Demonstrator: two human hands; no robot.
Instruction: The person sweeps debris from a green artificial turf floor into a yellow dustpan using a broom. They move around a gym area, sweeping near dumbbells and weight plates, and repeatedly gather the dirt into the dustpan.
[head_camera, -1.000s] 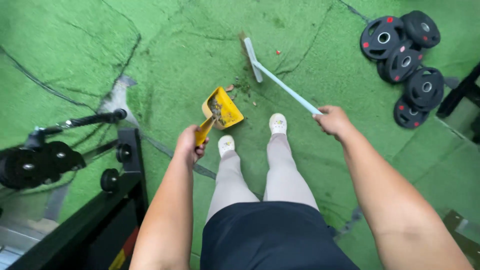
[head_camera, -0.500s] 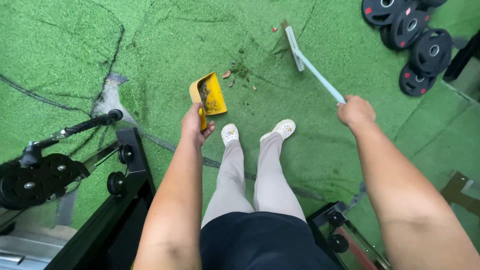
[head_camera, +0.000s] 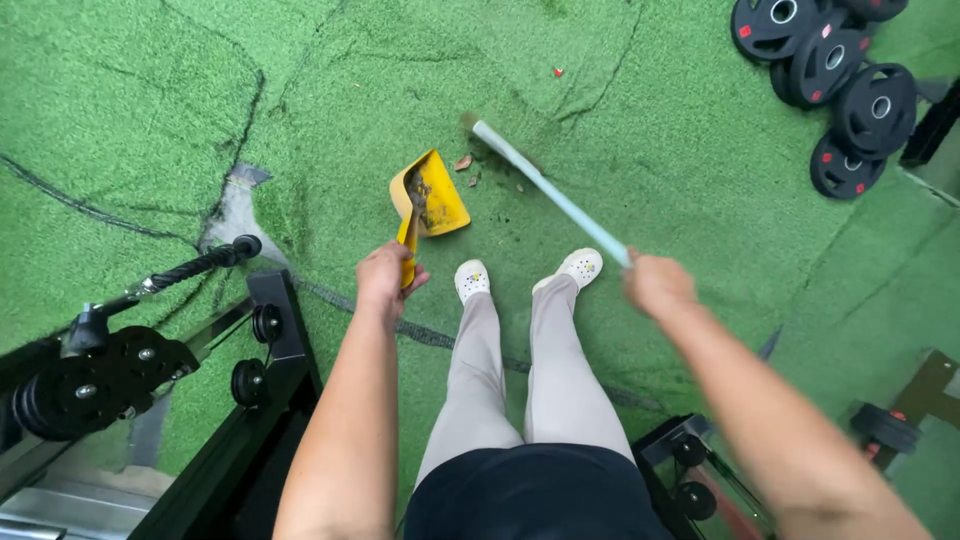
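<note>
Looking down at my own legs and white shoes on green artificial turf. My left hand has its fingers wrapped tight around the handle of a yellow dustpan, which rests on the turf just ahead of my left foot, with dark dirt lying inside it. My right hand is closed around the pale blue handle of a broom; the broom head is blurred and sits on the turf just beyond the dustpan's mouth. Bits of leaf debris lie between the pan and the broom. Black weight plates are stacked at upper right. A black weight machine stands at my left.
</note>
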